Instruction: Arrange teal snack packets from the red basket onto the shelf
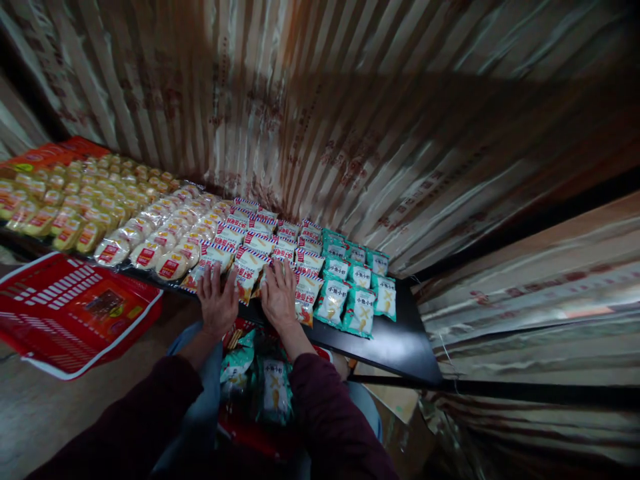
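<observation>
Rows of white and orange snack bags (249, 264) with striped top edges stand on a black shelf (400, 340). My left hand (218, 299) rests with fingers spread on the front bags at the left of these rows. Beside it, my right hand (280, 293) lies with fingers stretched over another front bag. Neither hand is closed around a bag. To the right are rows of green and white snack bags (358, 308). Left of my hands lie round, clear-wrapped pastries (173, 265) with red labels.
Yellowish wrapped pastries (70, 230) fill the shelf's far left. A red shopping basket (50, 333) stands below at left. More green bags (274, 387) sit in a dark space between my legs, in front of the shelf. Striped plastic sheeting (320, 120) hangs behind.
</observation>
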`<act>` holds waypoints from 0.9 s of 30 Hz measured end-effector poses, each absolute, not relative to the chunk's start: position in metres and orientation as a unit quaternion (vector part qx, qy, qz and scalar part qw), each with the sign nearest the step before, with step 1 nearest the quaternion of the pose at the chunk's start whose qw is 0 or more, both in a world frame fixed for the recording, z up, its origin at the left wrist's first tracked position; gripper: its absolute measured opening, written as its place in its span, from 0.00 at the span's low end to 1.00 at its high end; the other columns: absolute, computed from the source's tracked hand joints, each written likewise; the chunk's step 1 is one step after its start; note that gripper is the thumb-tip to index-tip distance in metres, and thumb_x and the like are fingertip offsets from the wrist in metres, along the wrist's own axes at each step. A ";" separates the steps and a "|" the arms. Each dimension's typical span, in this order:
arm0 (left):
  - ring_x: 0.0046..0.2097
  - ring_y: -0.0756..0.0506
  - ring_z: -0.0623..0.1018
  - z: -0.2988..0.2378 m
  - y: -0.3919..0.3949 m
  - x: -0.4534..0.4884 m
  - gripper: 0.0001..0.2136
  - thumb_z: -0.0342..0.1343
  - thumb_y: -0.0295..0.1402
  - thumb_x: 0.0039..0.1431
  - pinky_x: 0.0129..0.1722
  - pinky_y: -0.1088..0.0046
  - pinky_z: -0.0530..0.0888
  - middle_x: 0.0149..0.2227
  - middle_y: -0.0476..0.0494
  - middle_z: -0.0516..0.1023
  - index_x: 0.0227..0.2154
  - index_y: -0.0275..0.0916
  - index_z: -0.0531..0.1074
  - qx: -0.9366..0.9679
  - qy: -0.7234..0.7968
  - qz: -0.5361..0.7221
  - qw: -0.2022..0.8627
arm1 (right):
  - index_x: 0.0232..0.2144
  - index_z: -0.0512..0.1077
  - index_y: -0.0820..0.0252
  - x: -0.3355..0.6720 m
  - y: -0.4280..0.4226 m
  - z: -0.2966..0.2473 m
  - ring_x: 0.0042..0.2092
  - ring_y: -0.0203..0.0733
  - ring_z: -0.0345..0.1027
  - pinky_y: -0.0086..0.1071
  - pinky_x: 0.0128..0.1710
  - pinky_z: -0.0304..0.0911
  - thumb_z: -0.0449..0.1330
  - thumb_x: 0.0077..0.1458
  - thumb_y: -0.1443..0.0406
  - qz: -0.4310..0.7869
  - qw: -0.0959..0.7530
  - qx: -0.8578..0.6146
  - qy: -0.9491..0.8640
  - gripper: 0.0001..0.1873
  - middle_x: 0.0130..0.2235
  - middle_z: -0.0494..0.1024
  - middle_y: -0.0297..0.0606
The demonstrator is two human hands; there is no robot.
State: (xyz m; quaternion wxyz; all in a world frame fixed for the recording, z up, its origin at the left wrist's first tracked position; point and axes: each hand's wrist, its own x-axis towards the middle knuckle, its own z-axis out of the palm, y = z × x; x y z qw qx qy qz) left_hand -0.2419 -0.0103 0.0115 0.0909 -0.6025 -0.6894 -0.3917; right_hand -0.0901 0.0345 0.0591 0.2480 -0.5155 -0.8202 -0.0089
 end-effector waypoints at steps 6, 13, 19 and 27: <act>0.67 0.33 0.46 0.003 -0.009 -0.272 0.23 0.48 0.37 0.62 0.62 0.45 0.50 0.68 0.41 0.43 0.60 0.47 0.59 -0.579 -0.712 -0.387 0.085 | 0.59 0.62 0.57 -0.123 0.056 0.066 0.68 0.50 0.34 0.50 0.64 0.37 0.49 0.61 0.62 0.003 0.219 -0.488 -0.845 0.24 0.65 0.56 0.41; 0.62 0.32 0.60 -0.006 0.001 -0.286 0.23 0.48 0.37 0.62 0.57 0.49 0.59 0.62 0.28 0.57 0.59 0.37 0.61 -0.601 -0.694 -0.383 0.105 | 0.58 0.62 0.60 -0.133 0.064 0.057 0.66 0.47 0.43 0.47 0.64 0.37 0.50 0.61 0.62 0.015 0.211 -0.497 -0.841 0.24 0.63 0.59 0.44; 0.60 0.34 0.63 -0.005 0.014 -0.287 0.23 0.47 0.35 0.62 0.55 0.53 0.62 0.59 0.27 0.62 0.59 0.33 0.61 -0.605 -0.677 -0.400 0.126 | 0.58 0.63 0.62 -0.131 0.064 0.056 0.66 0.46 0.45 0.46 0.64 0.37 0.49 0.62 0.62 0.003 0.215 -0.490 -0.845 0.23 0.63 0.60 0.46; 0.66 0.32 0.49 0.003 0.009 -0.286 0.24 0.51 0.38 0.59 0.61 0.48 0.51 0.67 0.36 0.50 0.58 0.39 0.63 -0.634 -0.654 -0.389 0.137 | 0.59 0.62 0.59 -0.132 0.065 0.063 0.67 0.46 0.41 0.47 0.64 0.36 0.48 0.62 0.59 0.009 0.208 -0.482 -0.851 0.24 0.64 0.57 0.46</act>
